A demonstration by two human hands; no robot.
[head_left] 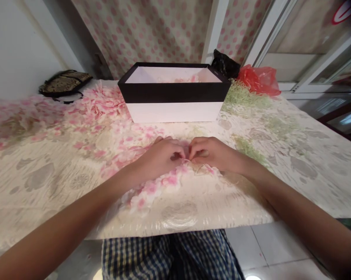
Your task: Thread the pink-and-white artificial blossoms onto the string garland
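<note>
Dotted curtain [152, 31], pink spots on a pale ground, hangs across the upper middle of the frame; below it a pale tablecloth [297, 167] with grey leaf and round shapes covers the table. Writing: a red and white sign [343, 12], cut off at the upper right corner, cannot be made out, and small pale marks on the right rim of the box [175, 112] are too small to read. Blossoms [153, 186], white with deep pink centres and slightly blurred, run in a band from the centre of the frame toward the lower left, lying on the cloth under my wrists. At the centre, my left hand [165, 155] and right hand [212, 153] meet, each in a narrow pinch on the upper end of this band; the exact piece between the fingertips is too small to tell. Box condition: upright, upper centre, white body, broad black rim, open top, pink bits visible inside. Pink petals [103, 103] spread over the left side, with a patterned purse [66, 82] behind them. Right of the box lie green shreds [247, 96], a black bag [226, 64] and a red bag [259, 79].
</note>
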